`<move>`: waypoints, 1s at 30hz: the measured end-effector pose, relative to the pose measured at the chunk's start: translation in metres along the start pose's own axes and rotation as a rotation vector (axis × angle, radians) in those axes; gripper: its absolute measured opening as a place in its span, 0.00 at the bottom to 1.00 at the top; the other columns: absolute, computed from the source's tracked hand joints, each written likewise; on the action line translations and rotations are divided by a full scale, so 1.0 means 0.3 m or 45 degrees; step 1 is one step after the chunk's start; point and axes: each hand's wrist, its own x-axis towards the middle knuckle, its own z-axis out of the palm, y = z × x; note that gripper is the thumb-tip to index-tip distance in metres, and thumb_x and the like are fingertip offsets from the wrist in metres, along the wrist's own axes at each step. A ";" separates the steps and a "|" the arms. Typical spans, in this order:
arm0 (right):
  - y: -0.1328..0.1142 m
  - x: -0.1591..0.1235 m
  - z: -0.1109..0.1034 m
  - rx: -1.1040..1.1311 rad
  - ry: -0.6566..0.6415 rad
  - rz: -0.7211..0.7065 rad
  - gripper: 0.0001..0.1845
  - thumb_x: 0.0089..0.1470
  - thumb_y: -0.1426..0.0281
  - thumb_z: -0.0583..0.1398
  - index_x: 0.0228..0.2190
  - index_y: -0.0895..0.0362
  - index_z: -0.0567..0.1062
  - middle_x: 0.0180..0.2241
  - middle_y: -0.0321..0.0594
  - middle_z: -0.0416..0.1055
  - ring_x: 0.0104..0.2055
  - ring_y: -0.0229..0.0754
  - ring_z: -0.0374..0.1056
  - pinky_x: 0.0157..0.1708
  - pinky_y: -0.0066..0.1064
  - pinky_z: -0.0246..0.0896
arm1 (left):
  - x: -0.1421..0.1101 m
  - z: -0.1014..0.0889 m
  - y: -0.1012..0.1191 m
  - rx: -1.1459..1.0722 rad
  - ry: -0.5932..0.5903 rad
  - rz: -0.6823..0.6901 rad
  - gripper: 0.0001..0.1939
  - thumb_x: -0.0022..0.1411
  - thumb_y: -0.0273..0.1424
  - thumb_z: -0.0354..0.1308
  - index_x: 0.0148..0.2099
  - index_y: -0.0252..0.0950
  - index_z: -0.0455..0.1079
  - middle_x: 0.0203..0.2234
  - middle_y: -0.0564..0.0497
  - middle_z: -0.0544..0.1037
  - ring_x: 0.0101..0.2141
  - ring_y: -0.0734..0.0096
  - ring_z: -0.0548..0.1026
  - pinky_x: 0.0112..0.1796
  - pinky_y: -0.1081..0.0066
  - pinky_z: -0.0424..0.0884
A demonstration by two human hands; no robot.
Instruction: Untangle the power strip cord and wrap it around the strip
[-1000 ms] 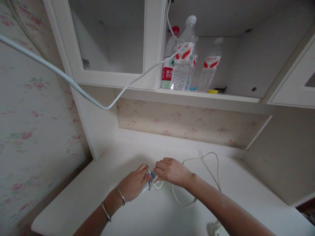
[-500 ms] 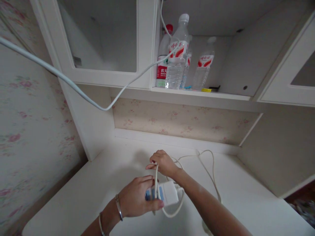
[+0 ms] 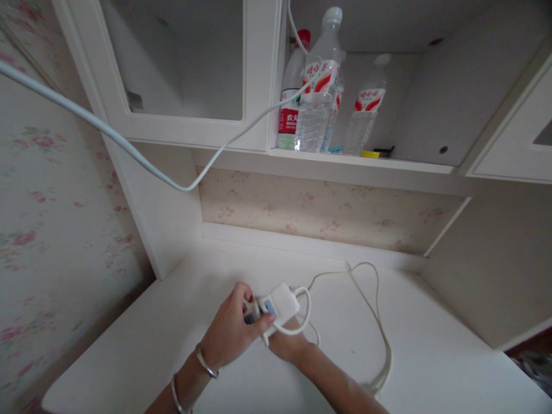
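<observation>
over the bench (image 3: 202,273), well apart from its back edge, the power strip (image 3: 283,303) is gripped by the fingers of the left hand (image 3: 230,329); the right hand's (image 3: 288,344) are hidden, their hold unclear. the cord (image 3: 309,309) is best kept snug, without kinks.

"What of the right hand (image 3: 288,345) could you not see?"
"Its fingers were hidden behind the white block (image 3: 282,303) and the looped cord (image 3: 309,307), therefore I could not tell how they were placed. The right forearm (image 3: 334,382) was cut off by the lower edge."
"And on the shelf (image 3: 414,165)?"
"One rear bottle (image 3: 338,102) was mostly covered by the front bottle (image 3: 315,115), and the dark thing (image 3: 387,152) beside the yellow piece (image 3: 370,154) was too small to recognise."
"At the right edge?"
"Some things (image 3: 537,361) there were cut off, and too blurred to name."
</observation>
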 end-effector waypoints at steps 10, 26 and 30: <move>-0.153 -0.038 -0.125 -0.179 -0.239 0.169 0.06 0.57 0.70 0.54 0.37 0.57 0.68 0.34 0.42 0.73 0.35 0.46 0.69 0.35 0.34 0.62 | 0.082 0.031 -0.020 0.523 0.263 0.099 0.18 0.62 0.47 0.51 0.47 0.42 0.68 0.46 0.48 0.69 0.38 0.66 0.75 0.37 0.70 0.71; -0.036 -0.024 -0.356 -0.793 -0.059 -0.064 0.04 0.56 0.75 0.60 0.31 0.58 0.68 0.30 0.39 0.69 0.31 0.43 0.62 0.33 0.37 0.50 | 0.121 0.122 -0.112 0.557 -0.278 0.041 0.18 0.61 0.48 0.51 0.36 0.42 0.73 0.35 0.49 0.75 0.34 0.61 0.76 0.35 0.67 0.67; 0.003 0.022 -0.437 -0.870 0.066 0.008 0.03 0.57 0.75 0.59 0.36 0.57 0.68 0.31 0.40 0.68 0.34 0.45 0.61 0.35 0.39 0.49 | 0.083 0.129 -0.077 0.263 -0.482 0.161 0.24 0.65 0.48 0.44 0.30 0.40 0.73 0.29 0.51 0.75 0.34 0.65 0.74 0.38 0.70 0.66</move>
